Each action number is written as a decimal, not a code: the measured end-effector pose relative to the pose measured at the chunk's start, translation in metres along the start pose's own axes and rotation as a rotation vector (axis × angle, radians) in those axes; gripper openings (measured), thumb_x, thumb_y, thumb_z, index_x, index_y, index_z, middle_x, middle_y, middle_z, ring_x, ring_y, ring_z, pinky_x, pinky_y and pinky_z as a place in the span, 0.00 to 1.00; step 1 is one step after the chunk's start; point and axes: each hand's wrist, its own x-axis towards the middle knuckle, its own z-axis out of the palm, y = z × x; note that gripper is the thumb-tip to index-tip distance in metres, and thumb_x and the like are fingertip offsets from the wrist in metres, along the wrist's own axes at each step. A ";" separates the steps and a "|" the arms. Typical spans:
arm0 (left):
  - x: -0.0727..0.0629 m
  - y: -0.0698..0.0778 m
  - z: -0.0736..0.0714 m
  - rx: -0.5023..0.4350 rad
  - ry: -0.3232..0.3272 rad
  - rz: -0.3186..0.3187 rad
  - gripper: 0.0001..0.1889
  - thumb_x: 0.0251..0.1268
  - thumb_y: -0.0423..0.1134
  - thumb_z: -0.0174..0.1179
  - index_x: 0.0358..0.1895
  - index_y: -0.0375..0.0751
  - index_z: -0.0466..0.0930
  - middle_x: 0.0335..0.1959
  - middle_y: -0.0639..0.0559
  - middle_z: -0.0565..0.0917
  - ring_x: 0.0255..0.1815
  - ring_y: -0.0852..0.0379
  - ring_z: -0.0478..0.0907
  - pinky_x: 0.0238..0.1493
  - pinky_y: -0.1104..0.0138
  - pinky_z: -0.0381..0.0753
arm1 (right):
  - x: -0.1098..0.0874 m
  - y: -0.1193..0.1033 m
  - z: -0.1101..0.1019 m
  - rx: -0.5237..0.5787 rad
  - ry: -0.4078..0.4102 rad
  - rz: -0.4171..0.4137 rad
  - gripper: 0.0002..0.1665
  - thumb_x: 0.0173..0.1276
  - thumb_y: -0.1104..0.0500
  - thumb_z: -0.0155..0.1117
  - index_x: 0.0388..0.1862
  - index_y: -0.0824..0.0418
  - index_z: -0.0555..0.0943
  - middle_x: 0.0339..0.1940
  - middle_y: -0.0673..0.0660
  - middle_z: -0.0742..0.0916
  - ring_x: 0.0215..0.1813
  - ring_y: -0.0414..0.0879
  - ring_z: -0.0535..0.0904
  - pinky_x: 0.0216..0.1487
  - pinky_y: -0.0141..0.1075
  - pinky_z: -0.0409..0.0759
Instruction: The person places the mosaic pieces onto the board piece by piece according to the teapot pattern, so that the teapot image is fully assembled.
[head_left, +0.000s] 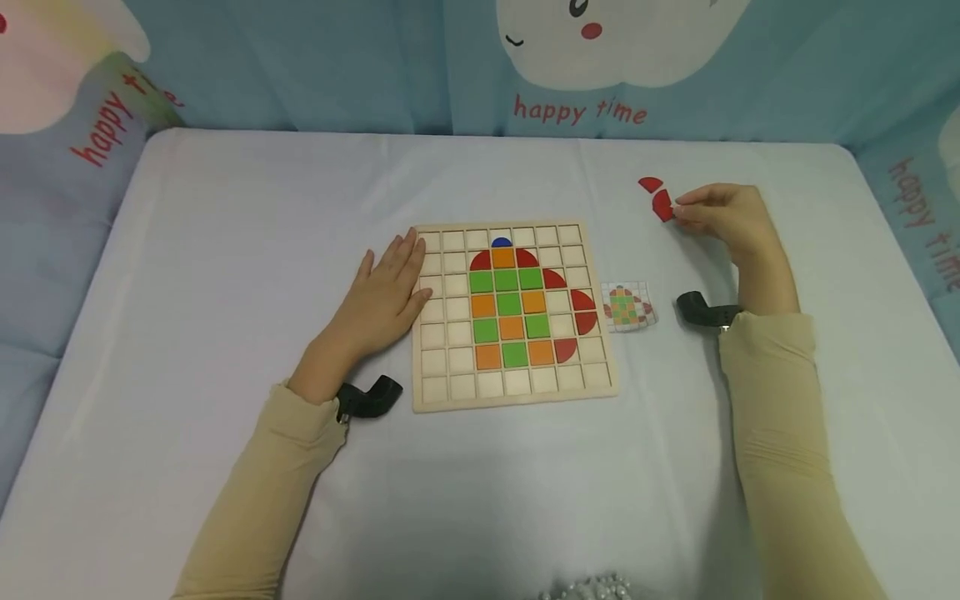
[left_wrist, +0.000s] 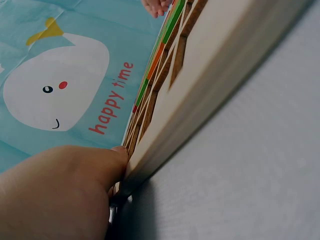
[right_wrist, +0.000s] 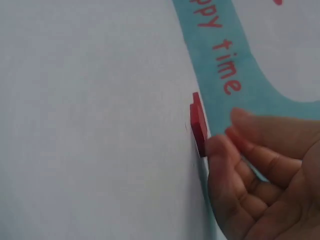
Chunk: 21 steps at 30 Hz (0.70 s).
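My left hand (head_left: pixel 377 304) rests with fingers extended along the left edge of a wooden grid board (head_left: pixel 437 387). In the left wrist view the thumb (left_wrist: pixel 119 159) lies at the board's rim. Orange and green squares, red quarter-round tiles and a blue half-round tile (head_left: pixel 502 242) fill some cells. To the right of the board, my right hand (head_left: pixel 723 218) reaches down to a loose red tile (head_left: pixel 662 206), fingertips right at its near edge. The right wrist view shows a gap between thumb and index finger, beside the red tile (right_wrist: pixel 198 127).
A small pattern card (head_left: pixel 628 307) lies against the board's right side. Another red tile (head_left: pixel 650 184) lies just beyond the one at my right fingertips. A blue printed curtain (head_left: pixel 420 67) borders the white table (head_left: pixel 225 208). Something beaded (head_left: pixel 592 587) shows at the near edge.
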 end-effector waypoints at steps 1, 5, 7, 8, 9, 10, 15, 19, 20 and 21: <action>0.000 0.000 0.000 -0.003 -0.001 0.001 0.34 0.77 0.48 0.37 0.75 0.34 0.37 0.76 0.43 0.37 0.76 0.47 0.33 0.70 0.49 0.29 | 0.002 0.001 0.000 -0.005 0.002 -0.003 0.02 0.61 0.66 0.67 0.31 0.62 0.86 0.24 0.46 0.85 0.26 0.36 0.82 0.32 0.22 0.78; 0.001 0.001 0.001 0.004 -0.003 -0.007 0.34 0.77 0.48 0.37 0.75 0.34 0.36 0.76 0.43 0.37 0.76 0.48 0.33 0.70 0.49 0.29 | 0.009 0.005 0.001 -0.058 0.017 0.015 0.03 0.60 0.63 0.68 0.33 0.62 0.86 0.23 0.44 0.85 0.25 0.35 0.81 0.31 0.22 0.77; 0.000 0.000 0.001 0.010 -0.002 -0.011 0.34 0.77 0.48 0.37 0.75 0.34 0.36 0.76 0.43 0.36 0.76 0.48 0.33 0.70 0.49 0.29 | 0.011 0.007 0.002 -0.072 0.025 0.023 0.03 0.60 0.63 0.68 0.34 0.61 0.86 0.24 0.43 0.84 0.26 0.34 0.81 0.32 0.21 0.76; 0.000 0.000 0.001 0.011 -0.002 -0.012 0.34 0.77 0.48 0.37 0.75 0.35 0.36 0.76 0.44 0.36 0.76 0.48 0.33 0.70 0.49 0.29 | 0.012 0.008 0.003 -0.075 0.030 0.024 0.03 0.60 0.63 0.68 0.33 0.60 0.86 0.25 0.43 0.84 0.27 0.34 0.81 0.32 0.21 0.76; 0.000 -0.001 0.001 0.011 -0.003 -0.013 0.34 0.77 0.49 0.37 0.75 0.35 0.36 0.76 0.44 0.36 0.76 0.48 0.32 0.70 0.49 0.29 | 0.012 0.009 0.003 -0.086 0.035 0.021 0.03 0.60 0.63 0.69 0.33 0.59 0.86 0.25 0.42 0.84 0.27 0.34 0.80 0.33 0.21 0.76; -0.001 -0.001 0.002 0.009 -0.003 -0.014 0.34 0.77 0.49 0.36 0.75 0.35 0.35 0.76 0.44 0.35 0.76 0.48 0.32 0.70 0.49 0.29 | 0.012 0.010 0.003 -0.099 0.040 0.019 0.02 0.60 0.62 0.69 0.33 0.58 0.86 0.25 0.42 0.84 0.28 0.33 0.80 0.33 0.21 0.75; -0.001 -0.002 0.003 0.005 -0.005 -0.016 0.33 0.77 0.49 0.35 0.75 0.35 0.35 0.76 0.45 0.34 0.76 0.48 0.32 0.70 0.49 0.29 | 0.014 0.014 0.006 -0.215 0.072 -0.013 0.07 0.60 0.59 0.70 0.37 0.57 0.84 0.23 0.39 0.82 0.33 0.34 0.75 0.34 0.20 0.71; -0.001 -0.002 0.003 0.005 -0.002 -0.007 0.33 0.77 0.49 0.34 0.75 0.35 0.35 0.76 0.45 0.34 0.76 0.48 0.31 0.70 0.49 0.29 | 0.014 0.016 0.007 -0.308 0.103 -0.033 0.13 0.60 0.58 0.70 0.42 0.62 0.82 0.21 0.38 0.80 0.33 0.34 0.72 0.34 0.21 0.70; 0.000 -0.001 0.003 0.004 -0.002 -0.004 0.33 0.77 0.49 0.34 0.75 0.36 0.35 0.76 0.45 0.34 0.76 0.48 0.31 0.70 0.49 0.29 | 0.014 0.016 0.007 -0.318 0.109 -0.031 0.15 0.60 0.58 0.69 0.44 0.64 0.82 0.21 0.38 0.80 0.33 0.34 0.72 0.34 0.21 0.69; 0.000 -0.001 0.003 0.002 -0.002 -0.001 0.33 0.77 0.49 0.34 0.75 0.36 0.35 0.76 0.45 0.34 0.76 0.48 0.31 0.70 0.49 0.28 | 0.014 0.016 0.007 -0.329 0.114 -0.030 0.15 0.61 0.58 0.69 0.45 0.65 0.81 0.21 0.38 0.79 0.32 0.34 0.72 0.34 0.22 0.69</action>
